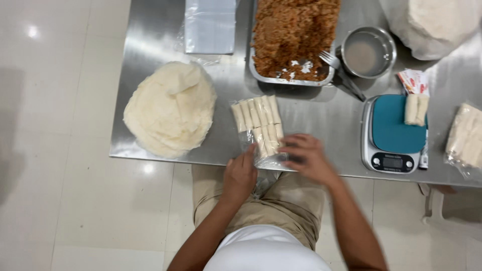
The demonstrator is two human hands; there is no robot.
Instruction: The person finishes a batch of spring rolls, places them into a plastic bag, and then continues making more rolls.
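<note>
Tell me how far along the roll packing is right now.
Done: a filled bag of rolls lies at the table's right edge. In hand: the left hand and right hand work at a clear bag already holding two rows of rolls. Left: two rolls sit on the scale, with a wrapper stack and a tray of filling unused.

Bare steel between wrapper stack (169, 108) and rolls (257, 123); scale (394, 134) probably blocks right.

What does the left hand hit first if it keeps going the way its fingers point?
The left hand points up and slightly right, already at the clear bag of pale rolls. Straight beyond those, probably the tray of brown filling; depth is unclear.
</note>
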